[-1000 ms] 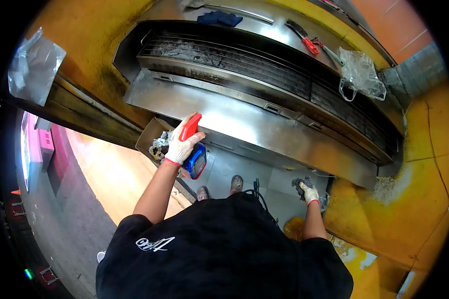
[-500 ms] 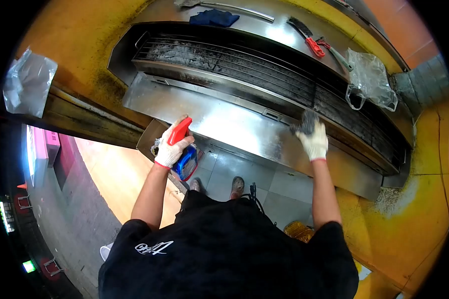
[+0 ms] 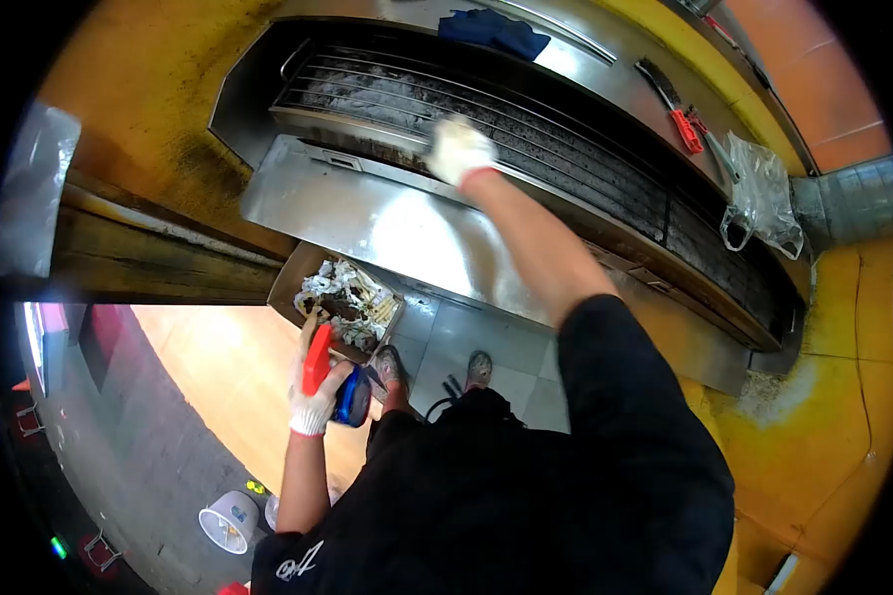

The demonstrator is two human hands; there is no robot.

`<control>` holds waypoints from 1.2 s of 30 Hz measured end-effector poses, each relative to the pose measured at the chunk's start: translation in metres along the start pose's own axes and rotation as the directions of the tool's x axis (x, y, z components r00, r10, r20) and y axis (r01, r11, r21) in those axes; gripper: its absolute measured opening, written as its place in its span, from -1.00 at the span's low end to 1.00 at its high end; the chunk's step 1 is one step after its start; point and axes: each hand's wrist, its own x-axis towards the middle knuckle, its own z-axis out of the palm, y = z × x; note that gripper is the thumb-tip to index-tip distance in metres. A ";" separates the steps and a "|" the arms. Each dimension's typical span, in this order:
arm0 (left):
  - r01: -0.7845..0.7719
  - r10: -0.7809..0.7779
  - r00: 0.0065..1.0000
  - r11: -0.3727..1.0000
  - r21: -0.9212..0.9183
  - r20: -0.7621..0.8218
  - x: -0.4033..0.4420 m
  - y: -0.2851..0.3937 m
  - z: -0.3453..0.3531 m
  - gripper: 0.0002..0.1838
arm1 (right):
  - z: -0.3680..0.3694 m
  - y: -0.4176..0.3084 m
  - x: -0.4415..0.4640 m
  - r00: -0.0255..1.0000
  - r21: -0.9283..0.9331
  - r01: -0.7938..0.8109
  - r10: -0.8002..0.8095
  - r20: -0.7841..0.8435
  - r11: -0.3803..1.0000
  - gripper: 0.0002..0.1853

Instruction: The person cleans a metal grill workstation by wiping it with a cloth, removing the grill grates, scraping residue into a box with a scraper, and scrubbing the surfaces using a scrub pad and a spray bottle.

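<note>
My left hand [image 3: 313,394], in a white glove, is wrapped round a spray bottle [image 3: 351,397] with a red trigger head and a blue body, low beside the box. My right hand [image 3: 459,152], also gloved, is over the front edge of the long metal grill [image 3: 566,159], left of its middle. It is blurred, with the fingers closed on a dark grey scrubber [image 3: 433,149], of which only a little shows at the fingers' left side. Thin rods run along the grill above a sooty, grey-spotted bed.
A cardboard box [image 3: 286,281] of crumpled paper stands below the steel ledge [image 3: 347,213]. Behind the grill lie a blue cloth [image 3: 494,33], a red-handled brush [image 3: 683,129] and a clear plastic bag [image 3: 761,193]. A white bucket [image 3: 230,523] stands at lower left.
My right hand has risen from low at the right, past the ledge, to the grill's left part with the scrubber. My left hand has lowered with the bottle, uncovering the box.
</note>
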 end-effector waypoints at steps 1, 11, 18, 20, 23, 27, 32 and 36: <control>0.038 -0.037 0.998 0.999 0.019 -0.048 -0.006 0.005 -0.008 -0.01 | 0.000 -0.037 0.016 1.000 0.050 -0.002 0.003 -0.018 0.999 -0.50; 0.052 -0.052 0.998 0.999 -0.002 -0.041 -0.015 0.001 -0.064 -0.12 | 0.015 -0.117 0.060 0.997 -0.021 0.033 -0.034 -0.069 0.999 -0.61; -0.091 0.118 0.976 0.984 -0.150 0.184 0.015 -0.021 -0.033 -0.18 | -0.045 0.181 -0.176 0.829 -0.184 -0.558 0.533 -0.168 0.809 -0.48; -0.084 0.113 0.957 0.989 -0.118 0.265 0.014 -0.005 -0.014 -0.18 | -0.091 0.252 -0.254 0.521 -0.056 -0.853 0.851 -0.056 0.519 -0.54; -0.147 0.143 0.907 0.989 -0.019 0.396 0.021 0.019 0.031 -0.20 | -0.053 0.436 -0.380 0.659 -0.315 -0.699 0.749 0.062 0.642 -0.55; -0.281 0.221 0.868 0.957 0.074 0.444 0.018 0.035 0.109 -0.16 | -0.004 0.459 -0.535 0.410 0.518 -0.814 0.892 0.190 0.264 -0.44; -0.230 0.169 0.831 0.972 0.051 0.529 -0.003 0.052 0.228 -0.10 | 0.059 0.416 -0.662 0.287 0.405 -0.914 0.714 0.638 0.005 -0.32; -0.062 0.082 0.777 0.997 -0.054 0.624 -0.013 0.050 0.325 -0.14 | 0.143 0.428 -0.755 0.119 0.328 -0.900 0.563 0.818 -0.287 -0.31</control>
